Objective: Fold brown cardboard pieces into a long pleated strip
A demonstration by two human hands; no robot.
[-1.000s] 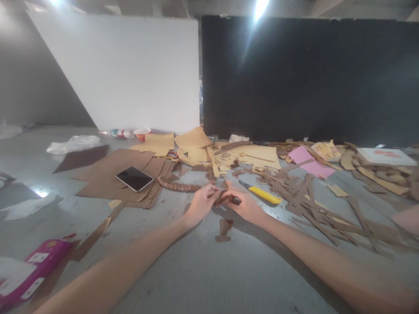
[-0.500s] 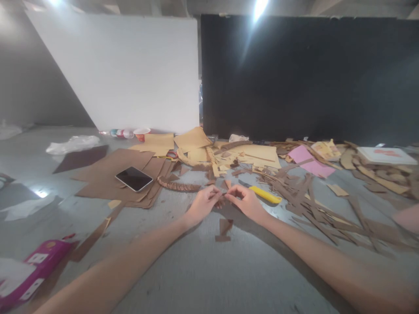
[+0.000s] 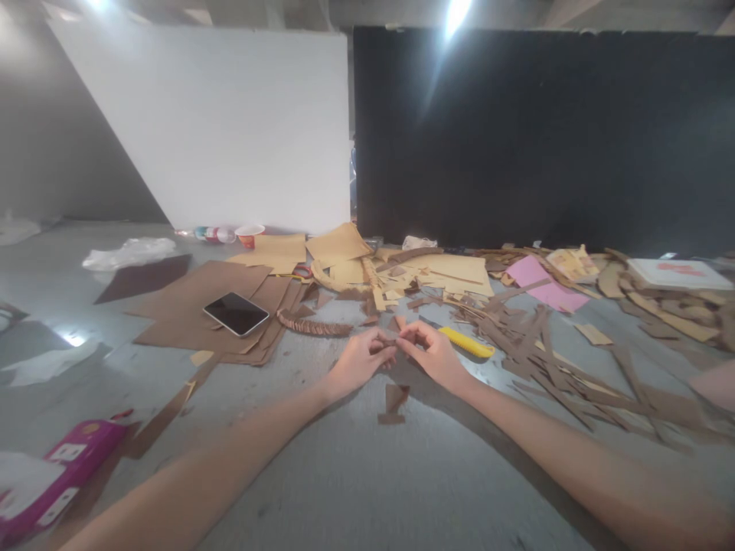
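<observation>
Both hands meet in the middle of the head view, just above the grey table. My left hand (image 3: 360,360) is closed in a pinch on a small brown paper piece (image 3: 391,342), mostly hidden by the fingers. From the other side, my right hand (image 3: 432,353) pinches the same piece between thumb and forefinger. Below them, small brown paper scraps (image 3: 396,399) lie on the table. A yellow utility knife (image 3: 468,342) rests just right of my right hand. To the left of my hands lies a curved strip of ridged, folded brown paper (image 3: 313,324).
A phone (image 3: 236,314) lies on stacked brown sheets (image 3: 172,325). Brown offcuts (image 3: 551,356) spread across the right, with pink paper (image 3: 543,282) behind. Yellowish sheets (image 3: 338,249) and a paper cup (image 3: 249,236) stand at the back. A magenta tissue pack (image 3: 74,467) is front left.
The fingers of both hands have shifted slightly around the small paper piece, the left hand turning a little. Everything else on the table stays in place.
</observation>
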